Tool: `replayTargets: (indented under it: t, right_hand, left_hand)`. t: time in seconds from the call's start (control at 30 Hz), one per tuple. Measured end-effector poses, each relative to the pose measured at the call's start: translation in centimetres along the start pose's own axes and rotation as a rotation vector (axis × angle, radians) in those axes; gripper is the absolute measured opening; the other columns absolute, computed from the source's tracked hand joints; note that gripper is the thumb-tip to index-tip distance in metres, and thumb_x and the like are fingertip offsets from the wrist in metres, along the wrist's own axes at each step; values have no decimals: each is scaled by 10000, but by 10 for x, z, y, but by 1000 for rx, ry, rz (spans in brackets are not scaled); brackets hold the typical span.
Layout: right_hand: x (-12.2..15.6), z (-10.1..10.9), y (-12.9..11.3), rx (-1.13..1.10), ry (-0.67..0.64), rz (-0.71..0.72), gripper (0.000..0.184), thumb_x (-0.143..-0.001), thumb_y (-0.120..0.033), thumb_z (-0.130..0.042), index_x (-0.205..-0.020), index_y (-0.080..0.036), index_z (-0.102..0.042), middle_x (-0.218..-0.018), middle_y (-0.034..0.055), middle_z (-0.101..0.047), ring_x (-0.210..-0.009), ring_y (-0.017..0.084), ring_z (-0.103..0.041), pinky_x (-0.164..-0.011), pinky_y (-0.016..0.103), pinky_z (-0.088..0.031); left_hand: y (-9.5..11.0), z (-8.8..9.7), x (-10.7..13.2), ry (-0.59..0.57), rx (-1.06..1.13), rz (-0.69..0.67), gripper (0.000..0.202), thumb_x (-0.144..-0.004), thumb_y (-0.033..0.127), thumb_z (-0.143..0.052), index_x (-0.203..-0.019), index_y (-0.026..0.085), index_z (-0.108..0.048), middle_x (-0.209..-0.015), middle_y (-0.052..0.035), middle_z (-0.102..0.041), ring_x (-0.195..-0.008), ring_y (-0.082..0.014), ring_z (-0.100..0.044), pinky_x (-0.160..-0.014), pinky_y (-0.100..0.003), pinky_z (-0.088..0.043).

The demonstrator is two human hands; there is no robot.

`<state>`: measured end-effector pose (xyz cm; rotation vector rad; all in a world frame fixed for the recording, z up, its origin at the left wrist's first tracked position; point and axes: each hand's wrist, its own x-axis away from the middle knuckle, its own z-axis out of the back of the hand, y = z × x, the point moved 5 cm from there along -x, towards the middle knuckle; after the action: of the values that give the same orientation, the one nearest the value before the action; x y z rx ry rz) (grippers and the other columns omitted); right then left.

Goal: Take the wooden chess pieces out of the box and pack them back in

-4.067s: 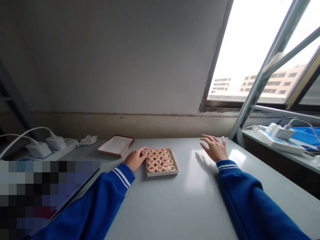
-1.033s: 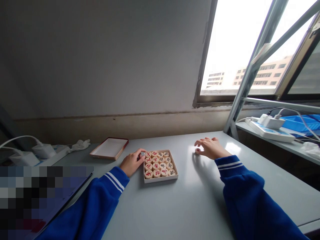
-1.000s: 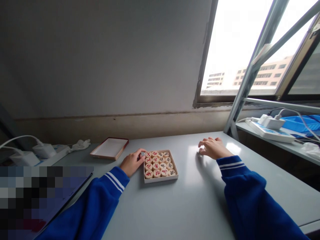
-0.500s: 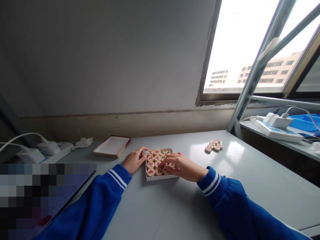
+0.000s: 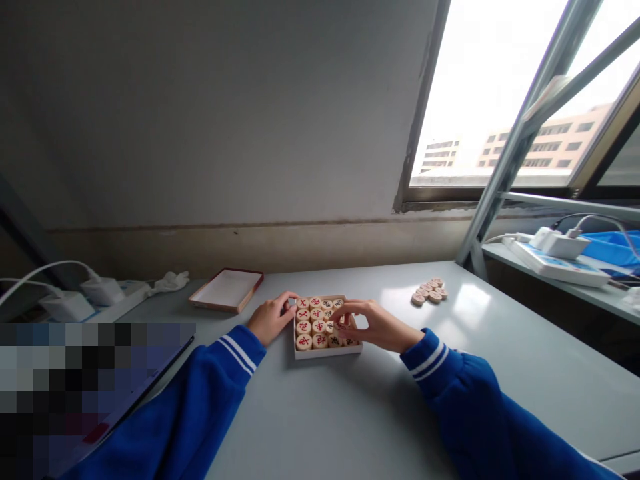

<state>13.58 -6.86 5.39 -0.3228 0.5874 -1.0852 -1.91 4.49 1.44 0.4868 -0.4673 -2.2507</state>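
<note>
A shallow white box (image 5: 327, 355) on the desk holds rows of round wooden Chinese chess pieces (image 5: 304, 342) with red and black characters. My left hand (image 5: 271, 320) is closed at the box's left edge, thumb and curled fingers against its upper left corner. Over the right part of the box, my right hand (image 5: 377, 324) pinches a Chinese chess piece (image 5: 341, 327) between thumb and fingers. The fingers partly cover the pieces below, so I cannot tell whether the pinched one touches them.
An upturned box lid (image 5: 227, 288) lies behind to the left. A small cluster of chess pieces (image 5: 429, 292) sits at the back right of the desk (image 5: 500, 373). Chargers on a power strip (image 5: 117, 301) stand at left; another power strip (image 5: 555, 260) rests on the right shelf.
My right hand has lifted slightly and its fingers have drawn into a pinch, uncovering pieces in the front row. My left hand stays at the box's edge. The view has shifted slightly.
</note>
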Motion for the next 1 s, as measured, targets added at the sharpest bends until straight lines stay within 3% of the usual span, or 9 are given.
replayTargets:
  t: [0.2, 0.33, 0.43, 0.5, 0.57, 0.7, 0.77, 0.9, 1.0]
  right_hand:
    - [10, 30, 38, 416, 155, -193, 151, -795, -253, -485, -877, -195, -598, -885, 38, -608, -780, 146, -548, -741, 310, -370]
    - [35, 60, 73, 788, 161, -446, 117, -758, -234, -514, -732, -197, -622, -897, 61, -599, -836, 205, -523, -730, 357, -309]
    - [51, 81, 88, 871, 201, -609, 128, -730, -168, -505, -736, -208, -627, -921, 68, -590, -861, 218, -508, -712, 352, -290]
    - [51, 84, 86, 854, 257, -595, 158, -730, -147, -486, -777, -218, -620, -956, 65, -577, -881, 214, -500, -715, 346, -282]
    - [43, 76, 77, 794, 263, -485, 159, -746, -178, -487, -835, -232, -608, -986, 57, -566, -896, 205, -496, -721, 334, -279]
    - [26, 46, 62, 697, 109, -271, 134, -752, -225, -514, -847, -246, -607, -935, 32, -591, -863, 182, -506, -720, 313, -274]
    - [27, 44, 67, 744, 77, -296, 123, -740, -176, -510, -767, -225, -620, -853, 32, -611, -826, 181, -514, -723, 320, -264]
    - [41, 62, 91, 826, 128, -474, 219, -706, -51, -454, -676, -188, -621, -803, 52, -615, -795, 183, -531, -699, 318, -269]
    - [40, 67, 87, 749, 236, -406, 253, -729, -52, -421, -780, -204, -616, -898, 53, -598, -870, 190, -526, -710, 313, -289]
  left_hand:
    - [0, 0, -1, -1, -19, 2, 300, -795, 345, -340, -998, 202, -508, -715, 7, -552, -600, -129, -509, -566, -222, -340]
    - [0, 0, -1, -12, -9, 9, 307, -798, 345, -332, -1009, 200, -503, -717, 7, -556, -605, -133, -516, -568, -227, -342]
    - [0, 0, 0, -14, -4, 10, 315, -799, 349, -328, -1014, 197, -500, -727, 3, -563, -613, -136, -524, -561, -228, -343]
    - [0, -1, 0, -9, -4, 7, 321, -799, 354, -325, -1016, 195, -500, -732, 1, -564, -613, -138, -526, -548, -228, -339]
    - [-1, -1, 0, -6, -3, 4, 326, -799, 358, -323, -1018, 194, -501, -734, 0, -563, -613, -138, -528, -540, -227, -337]
    - [-2, -1, 0, -11, -3, 3, 325, -800, 359, -320, -1017, 197, -501, -733, 0, -564, -621, -138, -531, -547, -226, -343]
    - [-2, -1, 0, -9, -8, 3, 321, -802, 359, -321, -1016, 200, -499, -732, 2, -565, -622, -137, -531, -555, -226, -346]
    - [-1, 0, 0, -5, -26, 3, 312, -803, 354, -325, -1014, 203, -498, -729, 4, -566, -614, -134, -529, -554, -224, -346]
    - [0, 0, 0, 0, -28, -5, 306, -804, 348, -327, -1007, 202, -503, -732, 2, -568, -608, -131, -528, -552, -221, -346]
